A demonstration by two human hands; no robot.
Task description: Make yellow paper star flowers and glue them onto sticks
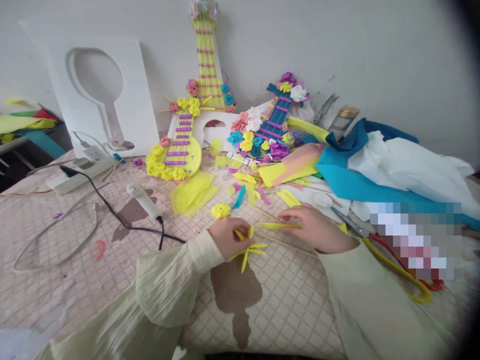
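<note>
My left hand [229, 237] pinches a yellow paper flower [248, 248] by its centre, its thin pointed petals spreading out to the right and downward. A little to the right, my right hand [318, 227] has its fingers closed on a narrow yellow paper strip [275, 226], which points toward the flower. Thin wooden sticks [290, 243] lie on the table under and beside the right hand. Just beyond the left hand rests a yellow paper rose cluster [221, 210]. The right thumb is mostly hidden.
Decorated paper guitars [182, 145] lean by the wall next to a white cut-out board [144, 95]. A glue gun [144, 201] with a black cord and a power strip [80, 172] lie left. Scissors [397, 270], yellow sheets [194, 194] and blue fabric-like paper [348, 177] surround the hands.
</note>
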